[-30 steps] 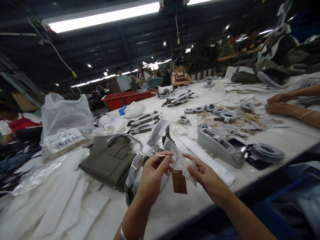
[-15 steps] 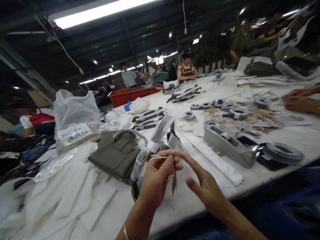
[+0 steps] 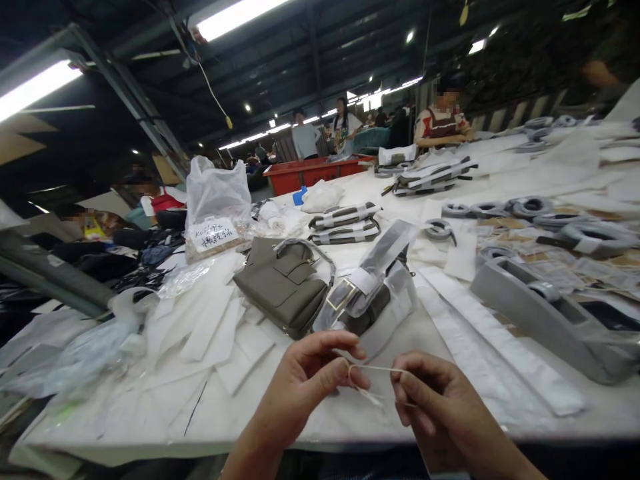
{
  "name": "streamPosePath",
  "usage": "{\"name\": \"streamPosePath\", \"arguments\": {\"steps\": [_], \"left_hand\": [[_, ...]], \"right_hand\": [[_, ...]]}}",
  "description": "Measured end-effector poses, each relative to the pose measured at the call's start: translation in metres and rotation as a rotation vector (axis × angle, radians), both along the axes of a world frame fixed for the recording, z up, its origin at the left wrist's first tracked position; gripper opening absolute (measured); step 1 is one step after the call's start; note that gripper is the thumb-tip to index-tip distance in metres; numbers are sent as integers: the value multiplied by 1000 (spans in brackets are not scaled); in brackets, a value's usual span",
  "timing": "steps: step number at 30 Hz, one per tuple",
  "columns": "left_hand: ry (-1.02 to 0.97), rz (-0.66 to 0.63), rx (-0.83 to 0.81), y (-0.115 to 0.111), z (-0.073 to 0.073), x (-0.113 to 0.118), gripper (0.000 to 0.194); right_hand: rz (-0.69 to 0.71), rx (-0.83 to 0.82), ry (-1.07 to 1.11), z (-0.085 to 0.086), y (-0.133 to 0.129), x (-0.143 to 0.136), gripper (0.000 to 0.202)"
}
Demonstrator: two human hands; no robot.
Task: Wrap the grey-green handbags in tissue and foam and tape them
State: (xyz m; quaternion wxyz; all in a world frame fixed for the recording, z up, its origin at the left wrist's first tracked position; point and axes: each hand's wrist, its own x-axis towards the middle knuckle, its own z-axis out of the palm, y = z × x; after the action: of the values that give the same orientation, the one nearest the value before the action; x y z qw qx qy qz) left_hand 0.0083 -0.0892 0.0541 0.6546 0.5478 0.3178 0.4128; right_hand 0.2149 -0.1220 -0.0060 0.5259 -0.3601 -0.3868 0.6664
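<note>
Running in a straight line between the two hands, a thin white string (image 3: 379,367) reaches from the left hand (image 3: 310,377) to the right hand (image 3: 445,393). On the left, it meets the tip of the thumb, with the middle finger curled behind; these fingers are narrowly closed on it, while the forefinger arches above, apart from the thumb. A small loop lies at that thumb tip, and a loose end trails below it toward the right, into the gap between the hands. On the right, the thumb and forefinger pinch the string at their tips, the other fingers folded under. Below the right palm hangs a brownish card (image 3: 437,453), partly covered by the hand; how it joins the string cannot be told.

The string is above the table (image 3: 363,427), nearer the wearer than a wrapped strap (image 3: 337,300) with a gold-coloured buckle. A grey-green handbag (image 3: 280,287) lies just left of that strap. Flat white sheets (image 3: 210,343) spread farther left; a grey tape dispenser (image 3: 545,333) stands to the right, well apart from the fingers.
</note>
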Motion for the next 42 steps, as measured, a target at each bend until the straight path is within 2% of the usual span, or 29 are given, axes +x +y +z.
{"name": "streamPosePath", "arguments": {"steps": [3,6,8,10,15,19,21,24,27,32,36,39,42], "left_hand": [[166,95,59,6,2,-22,23],[258,348,194,22,4,-41,25],[334,444,266,38,2,-50,24],[436,375,310,56,-2,-53,23],[508,31,333,97,-9,-45,20],[501,-171,282,117,-12,-37,23],[486,-226,244,122,-15,-33,24],[441,-241,181,122,-19,-29,25],[388,-205,120,118,-20,-34,28],[251,-84,33,105,-17,-59,28],[109,-52,-77,90,-22,-76,29],[1,-2,-112,81,-28,-81,30],[-97,62,-94,73,-35,-79,31]], "right_hand": [[20,-25,-119,1,10,-7,33],[-91,16,-325,-1,23,-13,34],[-162,79,-468,-2,33,-17,33],[-214,145,-575,-1,43,-22,30],[-349,303,-729,5,62,-41,26],[-467,406,-781,5,70,-56,25],[-487,428,-802,3,72,-60,24],[-478,412,-808,1,72,-63,24],[-421,345,-720,2,67,-59,27],[-254,333,-604,2,55,-52,48],[-212,370,-682,-6,45,-48,51],[-229,393,-806,-12,37,-44,40],[-343,451,-841,-12,28,-40,18]]}}
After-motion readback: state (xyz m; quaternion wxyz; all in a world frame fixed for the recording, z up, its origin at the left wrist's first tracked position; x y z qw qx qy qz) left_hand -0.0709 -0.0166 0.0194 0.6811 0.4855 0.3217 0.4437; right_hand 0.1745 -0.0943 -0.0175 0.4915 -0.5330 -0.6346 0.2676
